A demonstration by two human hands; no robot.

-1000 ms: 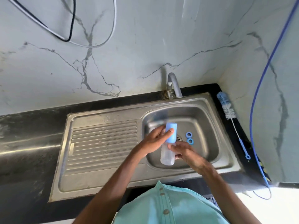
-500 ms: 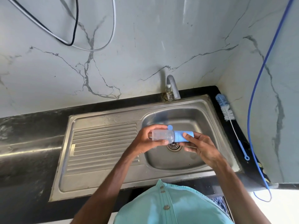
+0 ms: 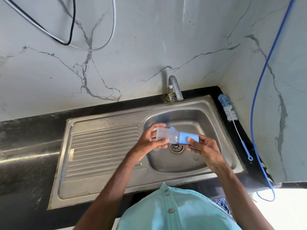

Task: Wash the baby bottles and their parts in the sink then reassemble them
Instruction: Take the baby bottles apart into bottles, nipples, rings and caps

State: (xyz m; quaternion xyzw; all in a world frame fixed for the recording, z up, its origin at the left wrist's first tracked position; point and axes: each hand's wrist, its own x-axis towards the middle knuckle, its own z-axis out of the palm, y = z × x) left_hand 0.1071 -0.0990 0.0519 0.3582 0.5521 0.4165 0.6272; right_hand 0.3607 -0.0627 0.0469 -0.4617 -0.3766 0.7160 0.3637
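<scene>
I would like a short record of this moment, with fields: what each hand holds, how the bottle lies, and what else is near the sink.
left hand: grips the clear body of the bottle
right hand: pinches the blue cap on the bottle's end
bottle position: lying sideways in the air, above the sink basin, over the drain
brush: lies on the counter to the right of the sink, untouched
tap: behind the basin, no stream visible
</scene>
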